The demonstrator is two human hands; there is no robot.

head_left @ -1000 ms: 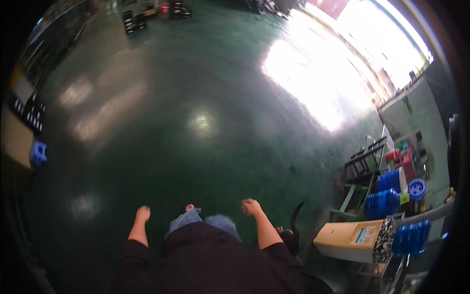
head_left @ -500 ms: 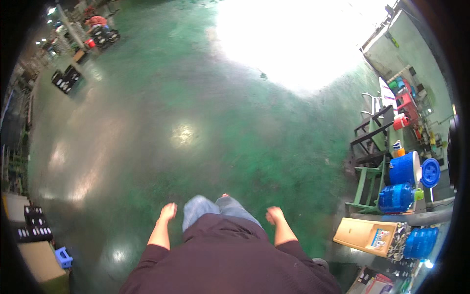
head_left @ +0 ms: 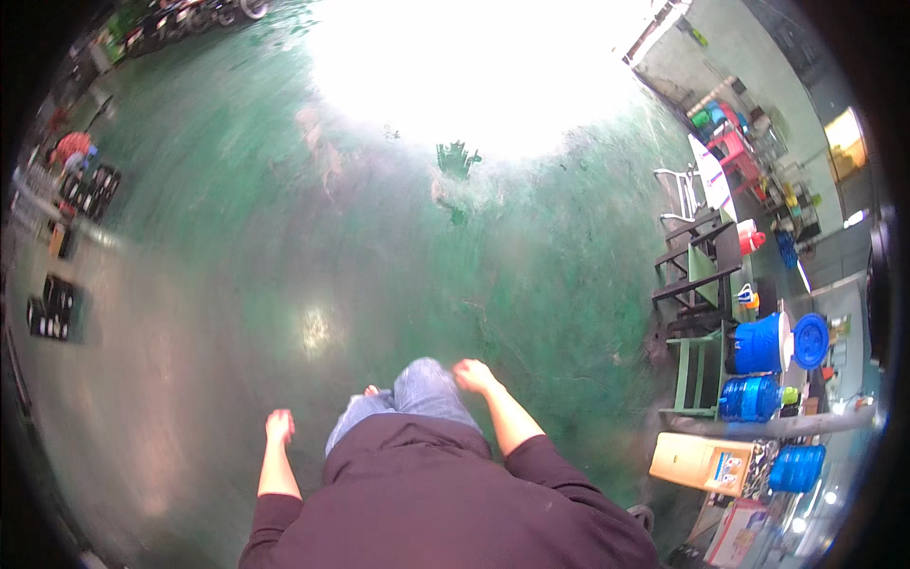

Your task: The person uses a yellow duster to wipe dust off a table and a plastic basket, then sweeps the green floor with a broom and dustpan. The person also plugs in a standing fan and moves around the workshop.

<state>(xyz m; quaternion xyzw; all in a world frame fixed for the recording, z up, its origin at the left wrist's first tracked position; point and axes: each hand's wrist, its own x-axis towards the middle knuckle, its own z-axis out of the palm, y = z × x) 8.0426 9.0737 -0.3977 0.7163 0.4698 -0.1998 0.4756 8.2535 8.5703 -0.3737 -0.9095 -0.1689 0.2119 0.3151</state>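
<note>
My left hand (head_left: 280, 427) hangs out at my left side, with its fingers loosely curled and no object showing in it. My right hand (head_left: 474, 375) is swung forward beside my right thigh, in blue jeans (head_left: 422, 389). Its fingers are also curled in, and I see nothing held. Neither hand touches any object; below both lies the green floor (head_left: 398, 275).
Along the right stand a green wooden stand (head_left: 697, 375), a dark wooden frame (head_left: 701, 266), a blue drum (head_left: 758, 343), a blue water bottle (head_left: 749, 398) and a tan cabinet (head_left: 697, 460). At left are black crates (head_left: 55, 308) and a crouching person (head_left: 72, 147). Bright light floods the far floor.
My view has moved forward and turned left. The right hand has swung forward and inward; the left has dropped back and outward. One leg has stepped ahead.
</note>
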